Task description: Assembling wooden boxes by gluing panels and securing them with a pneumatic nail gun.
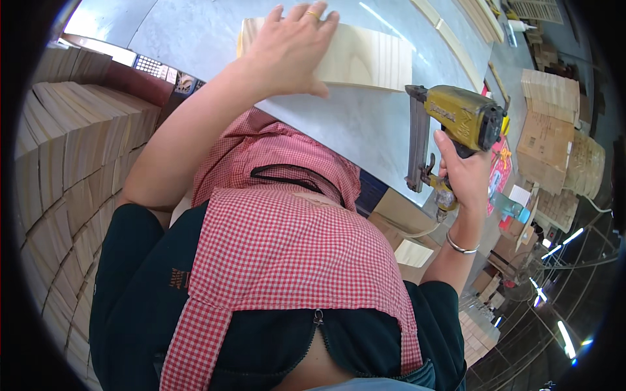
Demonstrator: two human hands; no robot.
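My left hand (290, 45) lies flat, fingers spread, on a pale wooden board (365, 58) that rests on the grey worktable (365, 130). A ring shows on one finger. My right hand (464, 173) grips the handle of a yellow pneumatic nail gun (456, 117), held just off the table's near edge to the right of the board, with its dark magazine (417, 140) hanging downward. A thin metal bangle circles my right wrist. A red-checked apron and dark top fill the lower middle of the view.
Stacks of pale wooden boards (72, 163) rise at my left. Long wood strips (450, 39) lie across the far table. Cardboard boxes (544, 140) and bundles of wood pieces (587, 163) crowd the floor at right, with more boxes (404, 218) below the table edge.
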